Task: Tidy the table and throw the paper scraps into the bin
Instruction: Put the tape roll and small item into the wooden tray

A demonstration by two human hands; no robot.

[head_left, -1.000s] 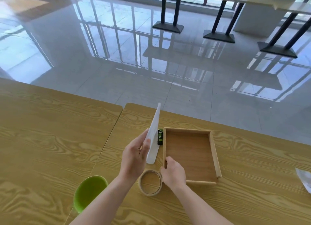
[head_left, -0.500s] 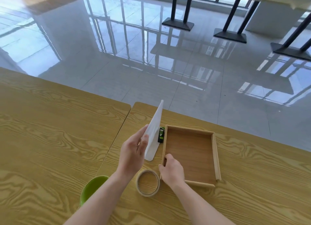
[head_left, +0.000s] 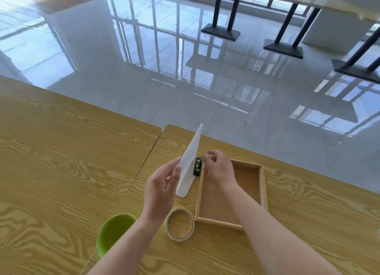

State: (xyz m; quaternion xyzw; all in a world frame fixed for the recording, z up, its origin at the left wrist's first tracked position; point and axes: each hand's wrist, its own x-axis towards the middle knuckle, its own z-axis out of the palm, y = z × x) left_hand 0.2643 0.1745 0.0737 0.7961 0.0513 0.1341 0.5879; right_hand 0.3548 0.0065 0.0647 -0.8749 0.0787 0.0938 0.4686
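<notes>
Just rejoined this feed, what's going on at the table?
The person's left grip holds a white paper sheet up on edge. The right grip, blurred, hovers at the far left corner of the wooden tray, beside a small black-and-green item; whether it touches it is unclear. A tape roll and a green container sit on the table near the tray.

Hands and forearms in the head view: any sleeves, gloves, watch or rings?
Left hand and right hand are ungloved, no rings visible. Left forearm and right forearm are uncovered to the frame's edge: no sleeve, watch or bracelet shows.
</notes>
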